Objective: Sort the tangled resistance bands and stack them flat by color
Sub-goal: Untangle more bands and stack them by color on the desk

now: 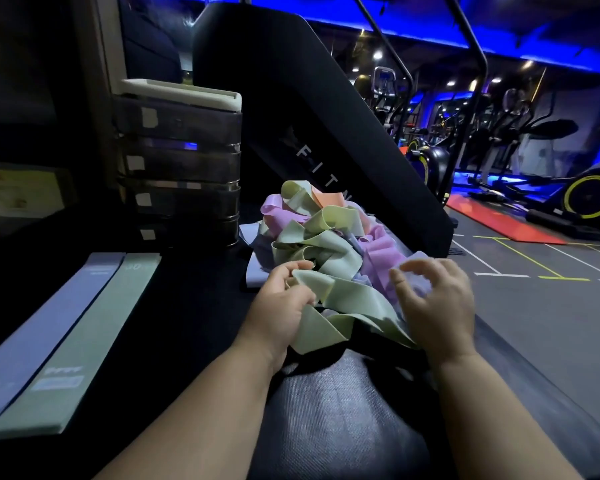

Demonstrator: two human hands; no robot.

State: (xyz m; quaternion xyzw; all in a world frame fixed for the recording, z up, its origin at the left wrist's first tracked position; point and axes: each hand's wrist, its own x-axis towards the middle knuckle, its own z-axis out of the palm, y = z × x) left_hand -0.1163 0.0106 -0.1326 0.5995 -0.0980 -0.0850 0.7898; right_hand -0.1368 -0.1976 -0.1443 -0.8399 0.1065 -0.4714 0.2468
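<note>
A tangled heap of resistance bands [321,233] in pale green, pink, orange and lilac lies on the black padded surface [187,306]. My left hand [281,303] pinches the end of a pale green band [347,306] that runs toward me from the heap. My right hand [437,303] hovers over the heap's right side with fingers loosely curled; a lilac band [414,259] lies under its fingertips, and I cannot tell whether it grips it. To the left lie two flat bands side by side: a lilac one [49,320] and a pale green one [87,341].
A stack of dark weight plates [181,164] with a white top stands behind the flat bands. A black slanted machine panel [326,109] rises behind the heap. Grey gym floor [541,306] with marked lines, a red mat and exercise bikes lie to the right.
</note>
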